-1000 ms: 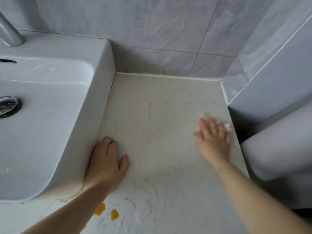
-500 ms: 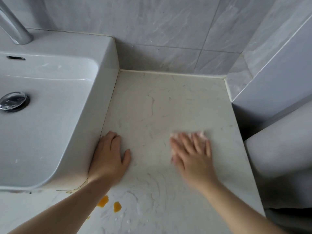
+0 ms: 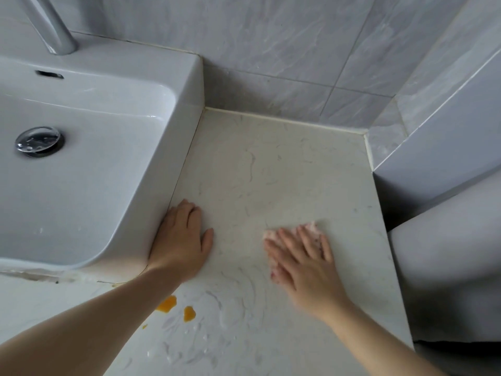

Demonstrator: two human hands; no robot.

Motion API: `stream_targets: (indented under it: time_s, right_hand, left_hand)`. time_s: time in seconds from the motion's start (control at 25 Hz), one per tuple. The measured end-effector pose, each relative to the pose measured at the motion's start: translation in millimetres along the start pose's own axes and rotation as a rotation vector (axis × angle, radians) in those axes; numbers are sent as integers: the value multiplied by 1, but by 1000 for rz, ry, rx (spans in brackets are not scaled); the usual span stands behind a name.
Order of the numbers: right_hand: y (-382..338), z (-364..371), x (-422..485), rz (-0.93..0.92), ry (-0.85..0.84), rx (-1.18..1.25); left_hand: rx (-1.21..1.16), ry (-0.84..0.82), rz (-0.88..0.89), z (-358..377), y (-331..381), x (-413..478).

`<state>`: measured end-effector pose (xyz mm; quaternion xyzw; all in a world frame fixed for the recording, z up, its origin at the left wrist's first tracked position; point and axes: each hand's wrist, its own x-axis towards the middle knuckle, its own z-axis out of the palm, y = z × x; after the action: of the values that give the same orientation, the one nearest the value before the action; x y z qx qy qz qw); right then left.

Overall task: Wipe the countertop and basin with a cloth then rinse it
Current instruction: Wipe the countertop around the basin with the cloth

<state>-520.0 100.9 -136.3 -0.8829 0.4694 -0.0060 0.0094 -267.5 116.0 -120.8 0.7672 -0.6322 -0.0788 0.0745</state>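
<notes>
Pressing small pale pink cloth (image 3: 311, 228) flat under spread, straight-fingered right hand (image 3: 301, 256), toward right edge of cream veined stone desk (image 3: 271, 172), for wide wiping contact. Resting flat, open-fingered left hand (image 3: 181, 240) against white ceramic basin (image 3: 108, 172), likely bracing.

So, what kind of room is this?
Most likely a bathroom: a white ceramic basin with a chrome tap stands on a pale stone-look countertop, and grey tiled walls close in the corner behind it.
</notes>
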Motion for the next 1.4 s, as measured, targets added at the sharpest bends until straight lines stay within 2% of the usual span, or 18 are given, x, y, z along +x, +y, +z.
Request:
stream_targets:
  time_s: [0.08,0.16,0.2,0.24,0.28,0.32,0.4,0.48,0.56,0.6,0.72,0.88,1.04,1.12,1.2,1.28,1.32,1.4]
  right_hand:
    - [32,-9,39,241,70,26]
    - [28,-14,70,528,-28,73]
    - [10,-14,69,515,-5,100]
    - [-8,-8,60,415,78,95]
    - [-28,-7,40,273,61,101]
    - [-33,-3,17,112,35,92]
    - [-6,-1,11,-36,34,50]
    - [23,-8,43,216,82,106]
    - [9,-12,74,470,54,150]
    - [-11,-9,83,453,47,178]
    - [-72,-5,104,185,80,212]
    - [-118,-10,156,62,-66,241]
    - [-109,-10,155,-121,-92,170]
    - [-56,-9,133,-20,-43,120]
    - [13,-6,103,262,83,114]
    - [44,-9,71,567,77,124]
    - [33,-9,59,611,93,102]
    - [-27,-3,51,363,213,118]
  left_hand:
    - [29,-28,18,-2,-1,2]
    - [52,-43,48,-4,-4,2]
    - [59,-42,68,-5,-5,1]
    - [58,-50,76,-6,-4,0]
    - [65,-45,75,-6,-4,-3]
    - [73,-40,70,-7,-4,-7]
    - [58,-49,88,-4,-4,-19]
    - [15,-19,134,1,-11,-32]
    - [-17,12,131,2,-17,-42]
    - [-36,22,123,2,-18,-45]
    - [-53,43,118,2,-18,-48]
    - [-57,35,129,-2,-17,-45]
    - [-83,43,129,-4,-19,-45]
    - [-72,69,155,-3,-21,-46]
    - [-61,82,164,-2,-19,-46]
    - [-27,67,158,-1,-16,-46]
    - [-9,46,152,-2,-14,-46]
    - [18,-1,143,-3,-13,-47]
